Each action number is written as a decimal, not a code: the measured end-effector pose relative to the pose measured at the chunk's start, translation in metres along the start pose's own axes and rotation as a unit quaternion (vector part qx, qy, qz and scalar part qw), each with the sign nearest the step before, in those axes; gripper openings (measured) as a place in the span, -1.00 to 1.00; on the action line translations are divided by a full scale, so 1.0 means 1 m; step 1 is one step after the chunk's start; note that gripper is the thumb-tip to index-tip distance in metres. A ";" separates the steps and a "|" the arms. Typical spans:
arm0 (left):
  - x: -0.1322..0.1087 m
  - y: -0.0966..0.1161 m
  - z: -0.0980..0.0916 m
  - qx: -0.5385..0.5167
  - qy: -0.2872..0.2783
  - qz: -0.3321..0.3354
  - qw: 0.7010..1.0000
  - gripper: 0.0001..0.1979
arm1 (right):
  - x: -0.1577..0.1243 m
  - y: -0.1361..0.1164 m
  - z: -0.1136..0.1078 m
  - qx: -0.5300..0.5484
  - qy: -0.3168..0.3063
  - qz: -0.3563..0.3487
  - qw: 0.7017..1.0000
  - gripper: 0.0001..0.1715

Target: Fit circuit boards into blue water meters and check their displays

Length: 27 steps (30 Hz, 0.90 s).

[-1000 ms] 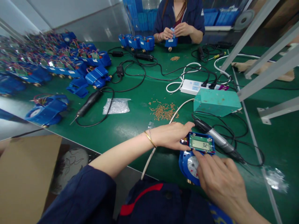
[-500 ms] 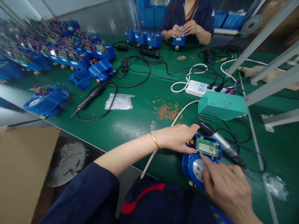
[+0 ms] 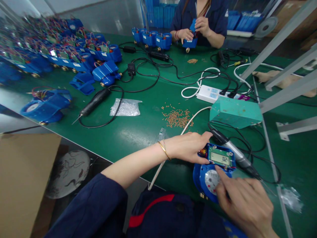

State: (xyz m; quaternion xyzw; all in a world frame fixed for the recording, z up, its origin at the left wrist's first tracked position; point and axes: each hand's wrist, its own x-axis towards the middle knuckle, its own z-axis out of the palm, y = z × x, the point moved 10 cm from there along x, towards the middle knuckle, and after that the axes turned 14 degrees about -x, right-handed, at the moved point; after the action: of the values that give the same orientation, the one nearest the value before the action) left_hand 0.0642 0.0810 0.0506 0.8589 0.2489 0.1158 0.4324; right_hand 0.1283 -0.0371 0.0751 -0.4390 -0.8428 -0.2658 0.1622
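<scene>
A blue water meter (image 3: pixel 198 177) lies at the near edge of the green table, its top uncovered. Inside it a green circuit board carries a small display (image 3: pixel 220 158) with digits on it, and below that sits a round white dial (image 3: pixel 210 178). My left hand (image 3: pixel 190 147) grips the meter's left side, thumb and fingers spread around the housing. Over the dial's right edge hovers my right hand (image 3: pixel 246 200), index finger stretched toward the board's lower edge, the other fingers curled and nothing visible in them. Whether the fingertip touches is hard to see.
An electric screwdriver (image 3: pixel 237 153) lies right of the meter, beside a teal box (image 3: pixel 235 112) and a power strip (image 3: pixel 209 94). Loose screws (image 3: pixel 177 118) and a plastic bag (image 3: pixel 125 107) lie ahead. Many blue meters (image 3: pixel 47 105) crowd the left. Across the table a co-worker (image 3: pixel 199 19) handles another meter.
My right hand has drawn back slightly to the right and down, its index fingertip moving off the board's edge. My left hand stays put. The co-worker's hands have lifted a blue part.
</scene>
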 end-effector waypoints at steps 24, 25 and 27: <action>-0.002 0.001 -0.003 -0.004 0.000 -0.019 1.000 -0.29 | 0.001 0.004 0.010 0.079 -0.013 0.048 0.996 -0.69; -0.002 0.001 -0.003 -0.010 0.006 -0.022 1.000 -0.28 | 0.001 0.005 0.010 0.080 -0.015 0.048 0.996 -0.70; -0.001 0.000 -0.003 -0.022 0.027 -0.033 0.999 -0.24 | 0.002 0.005 0.010 0.084 -0.012 0.047 0.995 -0.71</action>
State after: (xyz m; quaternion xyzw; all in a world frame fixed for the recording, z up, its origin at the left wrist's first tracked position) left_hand 0.0616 0.0828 0.0522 0.8370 0.2864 0.1296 0.4479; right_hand 0.1312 -0.0276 0.0695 -0.4659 -0.8426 -0.1806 0.2007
